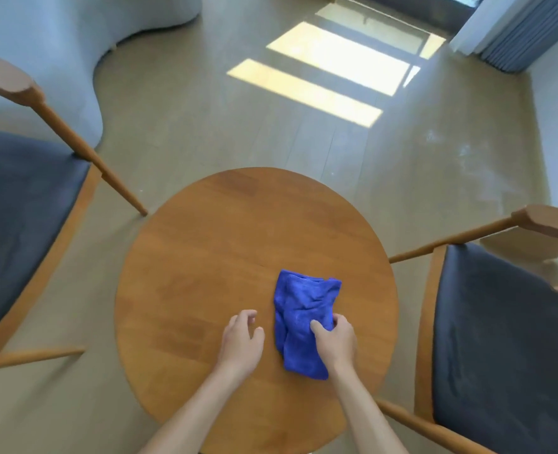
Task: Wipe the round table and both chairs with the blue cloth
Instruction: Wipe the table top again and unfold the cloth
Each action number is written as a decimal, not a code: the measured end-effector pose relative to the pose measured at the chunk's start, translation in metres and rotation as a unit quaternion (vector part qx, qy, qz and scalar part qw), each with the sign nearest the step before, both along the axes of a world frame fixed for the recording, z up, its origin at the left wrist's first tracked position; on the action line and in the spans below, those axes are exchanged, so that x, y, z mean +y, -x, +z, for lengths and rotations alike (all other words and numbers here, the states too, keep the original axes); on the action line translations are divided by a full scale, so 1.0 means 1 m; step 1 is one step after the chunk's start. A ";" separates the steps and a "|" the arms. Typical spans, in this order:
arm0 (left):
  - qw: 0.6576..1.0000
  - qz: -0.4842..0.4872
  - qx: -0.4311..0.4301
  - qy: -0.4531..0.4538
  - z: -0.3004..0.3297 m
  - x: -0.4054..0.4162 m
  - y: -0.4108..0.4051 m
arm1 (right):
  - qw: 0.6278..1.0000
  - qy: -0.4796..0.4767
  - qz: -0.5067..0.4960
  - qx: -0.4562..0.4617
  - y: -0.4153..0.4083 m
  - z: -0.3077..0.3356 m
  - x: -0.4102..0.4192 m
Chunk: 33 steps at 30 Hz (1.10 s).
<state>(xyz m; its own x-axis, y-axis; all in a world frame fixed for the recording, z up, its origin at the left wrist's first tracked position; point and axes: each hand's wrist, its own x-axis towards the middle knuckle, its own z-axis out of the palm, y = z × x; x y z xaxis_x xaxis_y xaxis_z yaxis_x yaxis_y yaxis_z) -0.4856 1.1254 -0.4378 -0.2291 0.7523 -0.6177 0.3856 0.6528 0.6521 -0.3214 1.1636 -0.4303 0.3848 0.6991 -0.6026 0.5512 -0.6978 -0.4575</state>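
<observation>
Head view: the blue cloth [303, 319], loosely folded and rumpled, lies on the round wooden surface [205, 257] toward its near right edge. The right hand [334, 342] pinches the cloth's near right side, thumb on top. The left hand [241, 339] hovers just left of the cloth, fingers relaxed, holding nothing. A dark-seated chair stands at the left edge [19, 208], another at the right [500, 339].

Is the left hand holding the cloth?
No, the left hand hovers over the table beside the cloth; only the right hand grips it.
</observation>
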 end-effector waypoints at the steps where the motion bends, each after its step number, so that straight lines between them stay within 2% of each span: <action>1: 0.999 -0.027 0.011 -0.023 0.004 0.007 0.003 | 0.999 -0.015 0.043 -0.013 0.003 0.002 0.001; 4: 0.978 -0.109 0.079 -0.161 0.025 0.033 0.016 | 0.974 -0.103 0.201 0.007 0.005 0.016 0.007; 7: 0.920 -0.224 0.128 -0.295 0.052 0.058 0.028 | 0.919 -0.130 0.368 0.048 0.003 0.038 0.020; 9: 0.862 -0.360 0.175 -0.312 0.069 0.071 0.034 | 0.880 -0.153 0.449 0.036 0.003 0.050 0.030; 11: 0.797 -0.483 0.237 -0.274 0.082 0.081 0.038 | 0.860 -0.178 0.477 0.035 0.003 0.062 0.038; 12: 0.776 -0.520 0.256 -0.250 0.086 0.085 0.040 | 0.858 -0.183 0.478 0.042 0.003 0.068 0.041; 13: 0.773 -0.531 0.259 -0.230 0.090 0.087 0.042 | 0.860 -0.181 0.475 0.055 0.002 0.072 0.044; 14: 0.792 -0.520 0.241 -0.208 0.094 0.089 0.043 | 0.864 -0.165 0.471 0.069 -0.001 0.076 0.047; 16: 0.856 -0.455 0.159 -0.190 0.099 0.090 0.047 | 0.861 -0.108 0.492 0.071 -0.009 0.079 0.052; 17: 0.880 -0.418 0.121 -0.188 0.101 0.091 0.049 | 0.848 -0.082 0.522 0.051 -0.012 0.079 0.054; 19: 0.904 -0.382 0.074 -0.177 0.106 0.091 0.055 | 0.821 -0.062 0.567 -0.003 -0.016 0.078 0.056; 21: 0.912 -0.382 0.050 -0.140 0.108 0.093 0.063 | 0.825 -0.078 0.560 -0.020 -0.016 0.077 0.059; 23: 0.912 -0.397 0.053 -0.093 0.105 0.093 0.072 | 0.843 -0.113 0.526 -0.013 -0.016 0.076 0.064; 25: 0.913 -0.389 0.079 -0.092 0.100 0.093 0.078 | 0.849 -0.162 0.503 -0.024 -0.014 0.076 0.067; 27: 0.904 -0.356 0.120 -0.203 0.096 0.092 0.079 | 0.831 -0.256 0.490 -0.060 -0.009 0.076 0.069; 29: 0.852 -0.346 0.197 -0.341 0.088 0.087 0.079 | 0.803 -0.347 0.473 -0.103 -0.003 0.075 0.068; 30: 0.829 -0.342 0.233 -0.375 0.084 0.081 0.078 | 0.795 -0.366 0.468 -0.119 0.000 0.073 0.064; 33: 0.793 -0.393 0.283 -0.370 0.058 0.047 0.080 | 0.778 -0.329 0.519 -0.131 0.001 0.054 0.036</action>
